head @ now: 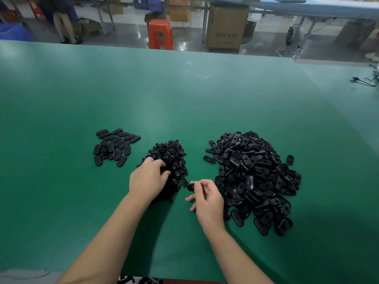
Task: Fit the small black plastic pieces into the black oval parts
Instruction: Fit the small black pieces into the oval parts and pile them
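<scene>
Toward the near edge of the green table [61, 89], the left hand [148, 179] digs curled fingers into the heap of small black pieces [171, 160]; what it pinches is hidden. Just beside it, the right hand [207, 199] pinches one oval part [191, 187]. Unfitted ovals [254, 181] pile right; a smaller group [114, 146] lies left. Grabbing several pieces could scatter them

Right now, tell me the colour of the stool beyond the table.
The stool is orange-red, seen in the head view.
</scene>
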The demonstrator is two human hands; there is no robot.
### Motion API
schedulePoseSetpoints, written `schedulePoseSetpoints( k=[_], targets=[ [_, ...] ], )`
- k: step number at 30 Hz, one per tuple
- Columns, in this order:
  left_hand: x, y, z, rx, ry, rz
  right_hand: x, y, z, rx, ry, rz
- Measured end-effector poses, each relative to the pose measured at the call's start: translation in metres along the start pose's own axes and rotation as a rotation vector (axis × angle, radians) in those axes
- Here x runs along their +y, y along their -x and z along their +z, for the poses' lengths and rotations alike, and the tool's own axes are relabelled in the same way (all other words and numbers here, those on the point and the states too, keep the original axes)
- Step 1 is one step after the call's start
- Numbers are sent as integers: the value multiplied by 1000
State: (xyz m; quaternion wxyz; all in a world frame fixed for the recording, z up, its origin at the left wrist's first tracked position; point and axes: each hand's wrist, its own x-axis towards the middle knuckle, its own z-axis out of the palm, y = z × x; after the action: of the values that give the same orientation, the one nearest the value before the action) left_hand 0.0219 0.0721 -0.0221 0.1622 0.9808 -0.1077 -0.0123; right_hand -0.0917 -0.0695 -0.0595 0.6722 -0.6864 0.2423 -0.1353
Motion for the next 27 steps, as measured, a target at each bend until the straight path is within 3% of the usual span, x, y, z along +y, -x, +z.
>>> schedulePoseSetpoints(
  k=[27],
  targets=[
    [-17, -10, 7, -11, 5, -24, -2, -2, 2, -26, 17, 2]
  ],
)
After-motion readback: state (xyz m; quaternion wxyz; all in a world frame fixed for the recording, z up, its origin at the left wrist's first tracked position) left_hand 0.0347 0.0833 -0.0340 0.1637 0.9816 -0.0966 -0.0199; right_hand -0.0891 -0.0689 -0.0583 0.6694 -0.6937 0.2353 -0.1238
